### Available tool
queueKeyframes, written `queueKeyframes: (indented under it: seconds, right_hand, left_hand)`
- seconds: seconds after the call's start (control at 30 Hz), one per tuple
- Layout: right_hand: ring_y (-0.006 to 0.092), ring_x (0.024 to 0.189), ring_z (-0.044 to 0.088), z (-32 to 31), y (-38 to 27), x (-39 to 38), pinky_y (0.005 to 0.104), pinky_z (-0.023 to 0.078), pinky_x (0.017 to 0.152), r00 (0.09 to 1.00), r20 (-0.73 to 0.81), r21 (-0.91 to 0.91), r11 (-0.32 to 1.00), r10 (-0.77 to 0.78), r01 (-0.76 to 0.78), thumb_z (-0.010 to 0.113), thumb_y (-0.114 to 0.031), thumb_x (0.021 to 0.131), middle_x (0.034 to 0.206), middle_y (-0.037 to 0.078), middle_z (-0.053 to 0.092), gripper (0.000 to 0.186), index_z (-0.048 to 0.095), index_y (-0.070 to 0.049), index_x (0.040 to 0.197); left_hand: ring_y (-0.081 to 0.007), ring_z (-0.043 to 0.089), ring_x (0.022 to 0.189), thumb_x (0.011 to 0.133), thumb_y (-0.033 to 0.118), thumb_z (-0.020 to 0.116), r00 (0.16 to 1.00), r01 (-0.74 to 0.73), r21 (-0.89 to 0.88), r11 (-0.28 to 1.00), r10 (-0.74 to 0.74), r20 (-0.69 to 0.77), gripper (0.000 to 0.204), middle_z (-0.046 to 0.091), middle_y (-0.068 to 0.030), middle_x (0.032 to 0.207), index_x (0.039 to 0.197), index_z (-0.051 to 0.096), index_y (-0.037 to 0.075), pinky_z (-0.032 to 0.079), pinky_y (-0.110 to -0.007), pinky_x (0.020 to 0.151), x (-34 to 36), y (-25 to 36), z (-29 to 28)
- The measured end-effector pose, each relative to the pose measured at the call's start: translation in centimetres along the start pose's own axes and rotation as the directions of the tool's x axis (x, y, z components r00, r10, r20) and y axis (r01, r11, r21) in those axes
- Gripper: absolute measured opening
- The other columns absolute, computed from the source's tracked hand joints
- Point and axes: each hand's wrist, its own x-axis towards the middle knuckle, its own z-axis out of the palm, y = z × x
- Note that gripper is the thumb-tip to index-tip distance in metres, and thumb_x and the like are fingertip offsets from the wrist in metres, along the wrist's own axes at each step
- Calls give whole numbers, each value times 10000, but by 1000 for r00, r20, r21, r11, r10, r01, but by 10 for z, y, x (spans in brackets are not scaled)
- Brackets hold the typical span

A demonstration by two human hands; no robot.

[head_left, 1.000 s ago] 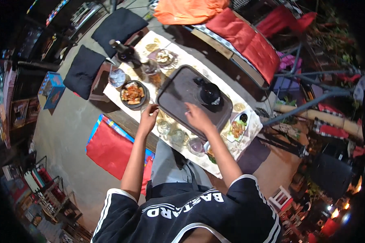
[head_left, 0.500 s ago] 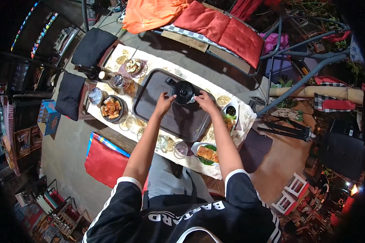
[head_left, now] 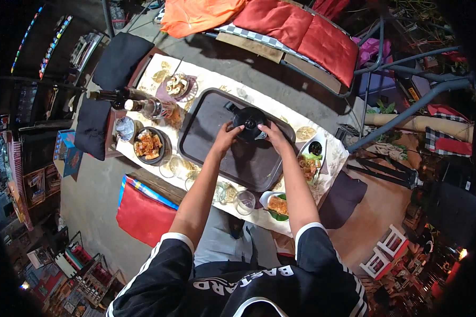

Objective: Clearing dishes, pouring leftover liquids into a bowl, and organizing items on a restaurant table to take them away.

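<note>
A small round black lidded pot [head_left: 250, 117] stands on a dark rectangular serving tray [head_left: 209, 158]. Its short handle juts out at the far left. My left hand [head_left: 226, 138] grips the pot's near left side, its thumb over the lid by the knob. On the near right side my right hand [head_left: 275, 137] holds it the same way, thumb also on the lid. The fingers under the pot's rim are partly hidden. Beneath the tray lies a patterned cream tablecloth [head_left: 152, 84] on a long table.
Left of the tray stand bottles [head_left: 150, 108], a dark bowl of food [head_left: 149, 145] and a plate of food [head_left: 176, 85]. Empty glasses [head_left: 244, 202] line the near edge. Plated dishes [head_left: 310, 162] sit at the right. A red-cushioned bench [head_left: 301, 31] lies beyond the table.
Both thumbs have moved inward from the pot's sides onto its lid, closer to the knob. The whole view has shifted slightly, with the table now a little further right.
</note>
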Motion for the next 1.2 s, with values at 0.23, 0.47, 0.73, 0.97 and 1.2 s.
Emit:
queueKeyframes:
  seconds: [0.23, 0.47, 0.73, 0.97, 1.2]
  right_hand:
    - [207, 1146, 525, -14, 28, 9, 305, 382, 999, 996, 92, 115, 993, 1, -12, 734, -350, 787, 1261, 128, 562, 728, 465, 29, 1347]
    - [226, 1255, 441, -1, 13, -22, 329, 313, 1074, 996, 92, 115, 993, -11, 1, 764, -357, 755, 1369, 151, 450, 870, 333, 37, 1400]
    - [209, 1260, 443, -1, -5, -45, 329, 288, 1096, 994, 72, 257, 964, -85, 64, 742, -326, 790, 1358, 118, 473, 806, 352, 29, 1399]
    - [201, 1198, 510, 5, -8, -59, 336, 391, 1029, 996, 75, 432, 902, -42, 5, 726, -310, 787, 1286, 94, 545, 745, 406, -38, 1402]
    - [179, 1111, 576, 17, 1, -43, 346, 448, 988, 995, 48, 488, 871, -82, 48, 698, -265, 799, 1209, 68, 597, 604, 489, -47, 1323]
  left_hand:
    - [-245, 508, 1191, 816, 359, 750, 999, -44, -2, 999, 44, 30, 843, 499, -153, 1337, 1448, 310, 17, 434, -387, 934, 2, -5, 8]
    - [-210, 540, 1090, 807, 318, 761, 994, -98, -14, 995, 99, 40, 738, 529, -121, 1224, 1382, 397, 32, 449, -332, 872, -25, -2, 2]
    - [-208, 515, 1096, 800, 284, 782, 975, -221, 33, 975, 220, 31, 680, 517, -108, 1166, 1345, 445, 57, 444, -308, 885, -45, 0, 14]
    - [-225, 529, 1114, 839, 329, 746, 969, -237, 205, 950, 216, 117, 691, 541, -167, 1202, 1364, 426, 14, 435, -323, 945, -58, 16, 11]
    - [-322, 561, 1091, 885, 341, 673, 825, -353, 494, 794, 513, -235, 508, 572, -218, 1154, 1213, 532, -21, 439, -410, 945, -9, 7, -72]
